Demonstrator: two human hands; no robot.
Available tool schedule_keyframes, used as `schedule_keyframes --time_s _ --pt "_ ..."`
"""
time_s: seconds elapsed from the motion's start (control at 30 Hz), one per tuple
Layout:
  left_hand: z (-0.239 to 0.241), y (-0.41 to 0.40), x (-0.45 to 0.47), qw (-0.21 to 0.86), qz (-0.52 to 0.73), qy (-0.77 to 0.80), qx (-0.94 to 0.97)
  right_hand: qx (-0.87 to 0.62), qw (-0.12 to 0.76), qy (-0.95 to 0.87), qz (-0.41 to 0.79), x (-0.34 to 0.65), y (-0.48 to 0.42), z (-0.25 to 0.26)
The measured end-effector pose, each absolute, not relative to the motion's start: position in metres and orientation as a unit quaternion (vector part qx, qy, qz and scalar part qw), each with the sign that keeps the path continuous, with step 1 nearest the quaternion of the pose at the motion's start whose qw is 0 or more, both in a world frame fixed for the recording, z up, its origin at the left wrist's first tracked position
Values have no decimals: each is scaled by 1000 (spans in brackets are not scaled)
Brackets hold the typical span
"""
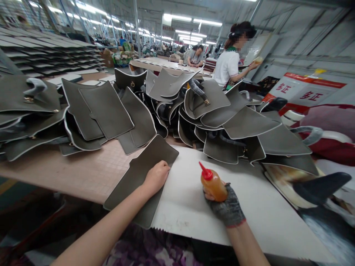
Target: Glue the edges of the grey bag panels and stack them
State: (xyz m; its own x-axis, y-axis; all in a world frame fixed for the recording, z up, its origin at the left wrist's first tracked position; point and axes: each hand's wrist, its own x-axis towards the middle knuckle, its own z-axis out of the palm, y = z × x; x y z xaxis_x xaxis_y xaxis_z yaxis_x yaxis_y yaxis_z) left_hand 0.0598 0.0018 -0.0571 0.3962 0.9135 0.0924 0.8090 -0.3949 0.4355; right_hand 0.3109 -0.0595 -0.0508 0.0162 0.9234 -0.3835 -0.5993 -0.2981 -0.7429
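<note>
My left hand (157,176) is bare and lies over a dark grey bag panel (144,159) with pale edges. Its fingers are curled closed at the panel's right edge; the fingertips are partly hidden. A squeeze bottle (215,184) of amber liquid, with a red cap and pointed red nozzle, is gripped in my right hand (226,205), which wears a grey knit glove. The nozzle points up and to the left, apart from the panel. Under both hands spreads a white sheet (188,207), which the panel partly overlaps.
Many grey bag pieces (108,107), some with wrapped handles and gold-coloured fittings, are heaped across the table (91,170). Stacked flat panels (50,51) stand at far left. One co-worker (227,62) stands beyond the heap; another person (194,57) sits farther back.
</note>
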Motion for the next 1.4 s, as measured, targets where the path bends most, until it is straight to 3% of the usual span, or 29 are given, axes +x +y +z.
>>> schedule_keyframes --time_s 0.17,0.33,0.47,0.6,0.77,0.97,1.23,1.4 --pt "-55 -15 68 38 126 506 853 -320 585 -107 737 311 -57 -60" --pt "-67 -6 75 38 133 513 847 -287 598 -120 738 306 -61 -59" --pt "-53 -9 64 60 213 485 846 -279 592 -111 748 308 -60 -61" --pt "-21 -12 22 -33 305 609 732 -273 593 -99 751 310 -59 -63" --pt "5 -9 -11 92 142 730 663 -280 589 -87 753 310 -60 -65" --pt "16 -28 54 -72 40 631 771 -280 593 -85 750 310 -59 -66" --pt "-28 -36 90 -118 0 564 817 -276 585 -82 758 307 -57 -60" --pt "-39 -31 100 -94 -15 575 813 -288 579 -66 760 307 -56 -60"
